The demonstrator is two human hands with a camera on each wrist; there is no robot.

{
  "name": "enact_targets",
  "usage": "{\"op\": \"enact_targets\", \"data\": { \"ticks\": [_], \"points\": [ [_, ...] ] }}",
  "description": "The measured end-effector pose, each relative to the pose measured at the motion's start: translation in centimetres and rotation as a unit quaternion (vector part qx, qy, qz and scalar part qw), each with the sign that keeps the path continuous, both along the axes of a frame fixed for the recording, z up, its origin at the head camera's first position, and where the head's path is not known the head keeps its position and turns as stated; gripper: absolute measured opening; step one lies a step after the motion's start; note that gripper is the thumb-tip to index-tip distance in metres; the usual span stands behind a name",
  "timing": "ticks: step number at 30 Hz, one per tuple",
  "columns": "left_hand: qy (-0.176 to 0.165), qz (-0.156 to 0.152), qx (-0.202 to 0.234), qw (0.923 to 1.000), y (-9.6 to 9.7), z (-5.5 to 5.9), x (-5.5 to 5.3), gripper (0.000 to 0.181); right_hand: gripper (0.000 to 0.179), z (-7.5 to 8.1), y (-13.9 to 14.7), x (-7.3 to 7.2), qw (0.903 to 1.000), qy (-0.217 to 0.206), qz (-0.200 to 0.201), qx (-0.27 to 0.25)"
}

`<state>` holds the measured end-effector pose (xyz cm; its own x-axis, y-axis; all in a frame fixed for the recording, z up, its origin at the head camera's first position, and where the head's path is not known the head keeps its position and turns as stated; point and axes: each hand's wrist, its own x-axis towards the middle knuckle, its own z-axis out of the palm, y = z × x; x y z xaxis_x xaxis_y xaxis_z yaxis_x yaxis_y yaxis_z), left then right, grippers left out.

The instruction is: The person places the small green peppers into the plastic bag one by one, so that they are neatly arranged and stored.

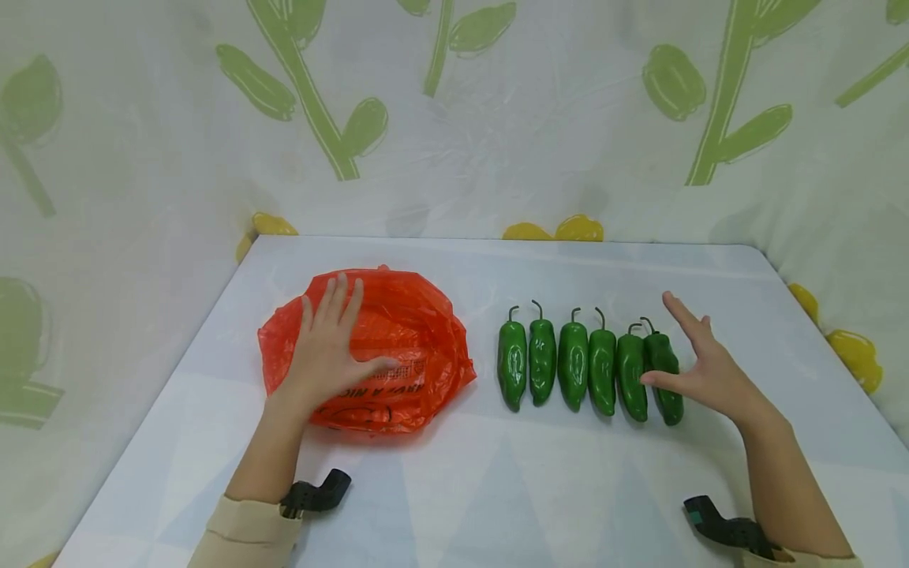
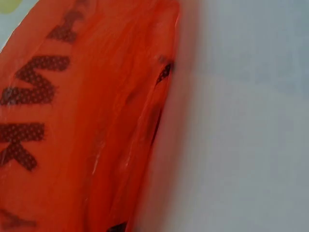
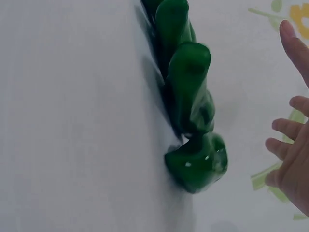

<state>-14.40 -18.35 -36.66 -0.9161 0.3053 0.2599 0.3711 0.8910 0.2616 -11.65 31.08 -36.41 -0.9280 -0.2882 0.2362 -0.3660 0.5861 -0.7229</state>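
Observation:
A crumpled red plastic bag with black print lies on the left half of the table. Over its left side is my left hand, fingers spread and holding nothing. The bag fills the left part of the left wrist view, where that hand does not show. Several green peppers lie in a row right of the middle, stems pointing away from me. My right hand is beside the rightmost pepper, thumb and fingers spread apart with nothing between them. In the right wrist view its fingers appear beyond the peppers.
The white table has a faint triangle pattern. A pale cloth with green leaf and yellow flower prints hangs behind it and at both sides. Black wrist devices sit on both forearms.

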Motion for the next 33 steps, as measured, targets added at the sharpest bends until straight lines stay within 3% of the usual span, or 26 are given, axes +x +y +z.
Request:
{"op": "enact_targets", "data": {
  "ticks": [5, 11, 18, 25, 33],
  "points": [
    [0.002, 0.011, -0.001, 0.9999, -0.8, 0.2, -0.2, 0.115, 0.109, -0.6, 0.8, -0.1, 0.9973, -0.059, -0.04, 0.018],
    [-0.001, 0.031, 0.022, 0.9993, -2.2, 0.5, -0.3, 0.115, 0.105, -1.3, 1.5, -0.3, 0.994, -0.086, -0.058, 0.034],
    [-0.007, 0.051, 0.07, 0.9962, -3.9, 0.6, -0.3, 0.114, 0.099, -2.5, 2.2, -0.6, 0.9957, -0.082, -0.041, -0.005],
    [-0.011, 0.089, 0.062, 0.994, -5.3, 0.3, -0.8, 0.113, 0.093, -3.7, 3.0, -0.7, 0.9952, -0.083, -0.042, -0.03],
    [-0.059, 0.124, 0.101, 0.9853, -7.2, -0.4, -0.8, 0.115, 0.089, -4.4, 3.2, -0.9, 0.9952, -0.083, -0.051, -0.009]
  ]
}}
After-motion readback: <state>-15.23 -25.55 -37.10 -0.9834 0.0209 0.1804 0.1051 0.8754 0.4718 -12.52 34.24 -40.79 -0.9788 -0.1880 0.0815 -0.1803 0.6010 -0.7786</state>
